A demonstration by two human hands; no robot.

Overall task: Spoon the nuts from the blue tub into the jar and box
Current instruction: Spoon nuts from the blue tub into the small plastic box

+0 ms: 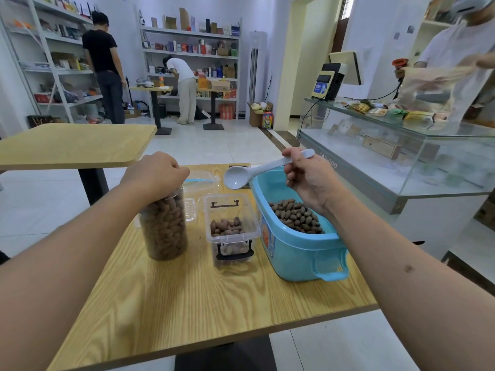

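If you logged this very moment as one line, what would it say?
left hand: grips jar top | right hand: holds spoon, empty, above blue tub | jar: nearly full | box: few nuts

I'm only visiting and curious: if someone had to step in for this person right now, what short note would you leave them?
Left hand: rests curled over the top of the jar, steadying it.
Right hand: holds the white spoon by its handle, bowl empty, above the far end of the blue tub.
Layout on the table: jar on the left, clear box in the middle, tub on the right.
Done: jar looks nearly full of nuts; the box has only a shallow layer.
Left: nuts remain in the tub; probably keep spooning them into the box.
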